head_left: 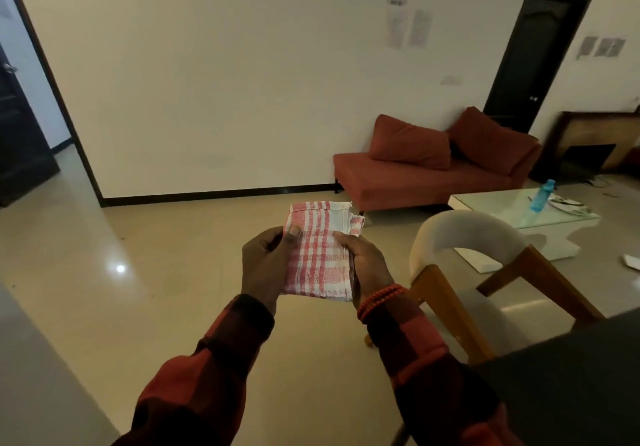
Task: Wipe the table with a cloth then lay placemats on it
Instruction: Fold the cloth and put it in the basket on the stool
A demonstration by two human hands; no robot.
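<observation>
A folded red-and-white checked cloth is held up in front of me, over the tiled floor. My left hand grips its left edge with the thumb on top. My right hand holds the right edge, a red bead bracelet on that wrist. A dark table shows only as a corner at the lower right, below and to the right of my hands. No placemats are in view.
A beige chair with wooden legs stands beside the dark table. Behind it is a glass coffee table with a blue bottle, and a red sofa against the wall. A grey surface edge sits lower left.
</observation>
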